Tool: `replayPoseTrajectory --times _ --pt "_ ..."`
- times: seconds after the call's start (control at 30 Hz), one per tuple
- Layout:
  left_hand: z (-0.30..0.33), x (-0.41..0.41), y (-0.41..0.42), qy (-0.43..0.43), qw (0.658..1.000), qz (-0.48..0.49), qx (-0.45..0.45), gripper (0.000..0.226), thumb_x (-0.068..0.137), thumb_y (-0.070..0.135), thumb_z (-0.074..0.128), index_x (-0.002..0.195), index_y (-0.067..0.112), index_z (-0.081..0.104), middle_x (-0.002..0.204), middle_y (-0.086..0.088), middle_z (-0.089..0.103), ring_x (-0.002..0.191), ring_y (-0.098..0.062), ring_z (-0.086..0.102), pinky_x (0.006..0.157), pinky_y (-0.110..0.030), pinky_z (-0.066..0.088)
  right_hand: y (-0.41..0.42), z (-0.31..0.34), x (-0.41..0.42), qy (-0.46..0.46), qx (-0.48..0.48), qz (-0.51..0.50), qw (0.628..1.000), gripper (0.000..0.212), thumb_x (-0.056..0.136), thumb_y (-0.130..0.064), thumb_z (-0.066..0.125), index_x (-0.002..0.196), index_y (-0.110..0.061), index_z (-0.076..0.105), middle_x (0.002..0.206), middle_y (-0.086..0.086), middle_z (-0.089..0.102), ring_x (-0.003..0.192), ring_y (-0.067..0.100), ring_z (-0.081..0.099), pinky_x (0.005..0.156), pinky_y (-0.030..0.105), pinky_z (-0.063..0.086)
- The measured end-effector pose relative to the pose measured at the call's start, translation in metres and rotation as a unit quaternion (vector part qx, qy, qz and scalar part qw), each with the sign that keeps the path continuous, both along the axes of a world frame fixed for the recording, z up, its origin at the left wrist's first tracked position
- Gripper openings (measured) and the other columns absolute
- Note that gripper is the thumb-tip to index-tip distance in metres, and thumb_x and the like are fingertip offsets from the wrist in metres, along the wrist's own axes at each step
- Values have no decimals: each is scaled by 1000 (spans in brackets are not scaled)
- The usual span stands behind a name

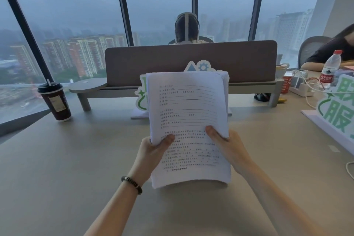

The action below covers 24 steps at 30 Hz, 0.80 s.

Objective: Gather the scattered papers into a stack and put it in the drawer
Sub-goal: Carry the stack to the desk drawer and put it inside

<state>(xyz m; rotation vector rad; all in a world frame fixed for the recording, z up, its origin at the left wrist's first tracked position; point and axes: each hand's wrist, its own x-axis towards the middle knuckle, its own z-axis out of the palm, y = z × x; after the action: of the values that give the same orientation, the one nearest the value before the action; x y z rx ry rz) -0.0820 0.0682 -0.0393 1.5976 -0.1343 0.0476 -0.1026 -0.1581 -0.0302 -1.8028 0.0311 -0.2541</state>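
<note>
White printed paper stack point(188, 120), curled, held upright above counter point(76, 159); left hand point(153, 151) and right hand point(228, 145) pinch its side edges, thumbs in front. Coffee cup point(54, 101) left, green sign point(141, 99) behind

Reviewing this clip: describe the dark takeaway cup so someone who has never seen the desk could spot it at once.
Start at the long grey divider panel across the back of the desk and follow its low shelf to the round left end. Just left of that, near the window, stands the cup. It is the only dark red cup with a black lid and white straw; the other drink, a clear water bottle, stands far right.
</note>
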Motion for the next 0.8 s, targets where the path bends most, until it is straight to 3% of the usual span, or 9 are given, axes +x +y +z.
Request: replayPoseTrajectory --times 0.13,0.3,0.4,0.47,0.57,0.67,0.73,0.8 --pt "7 -3 16 67 995 -72 -17 24 90 23 68 107 6 72 100 -13 78 90 -34 75 75 -45 62 -4 5 1 55 25 56 997 29 95 -47 59 106 -25 73 98 -4 78 84 15 76 77 39 62" --pt "6 -9 33 128 988 -72 -56 40 80 27 72 111 2 70 104 -20 76 90 -37 75 72 -42 63 3 8 1 109 110 132 979 41 95 -49 56 119 -18 69 107 1 77 96 23 75 86 43 60" --pt "6 -14 46 169 980 -76 -76 47 79 28 77 116 1 69 111 -23 73 98 -42 71 85 -53 59 8 19 10 126 122 139 975 50 93 -61 53 122 -23 69 113 5 75 104 31 72 96 56 53" --pt "8 -20 57 202 972 -83 -92 46 80 25 78 118 1 67 114 -25 71 97 -42 71 84 -54 59 16 23 17 137 124 141 973 55 88 -64 59 119 -21 70 113 15 73 108 47 66 100 70 42" --pt "14 -28 77 237 959 -93 -122 56 79 28 75 127 1 61 121 -27 68 96 -40 71 81 -51 60 36 23 25 138 125 141 972 41 96 -44 59 118 -10 67 106 16 76 102 42 70 100 65 46" --pt "18 -37 102 259 927 -115 -244 53 91 39 62 132 6 62 124 -23 66 98 -40 70 83 -51 59 62 17 29 140 169 165 961 35 101 -33 53 123 -8 64 107 14 76 99 34 73 96 53 54" --pt "13 -46 124 244 899 -118 -345 67 91 58 53 132 6 63 117 -20 68 97 -39 70 82 -50 59 80 12 31 132 197 192 952 33 103 -32 48 125 -12 62 112 12 75 102 32 72 93 49 55" --pt "4 -57 144 199 875 -109 -427 89 83 77 49 140 9 56 134 -19 60 119 -41 61 103 -53 46 101 7 35 116 220 193 949 32 104 -34 45 126 -18 62 114 9 75 104 31 72 96 52 54"
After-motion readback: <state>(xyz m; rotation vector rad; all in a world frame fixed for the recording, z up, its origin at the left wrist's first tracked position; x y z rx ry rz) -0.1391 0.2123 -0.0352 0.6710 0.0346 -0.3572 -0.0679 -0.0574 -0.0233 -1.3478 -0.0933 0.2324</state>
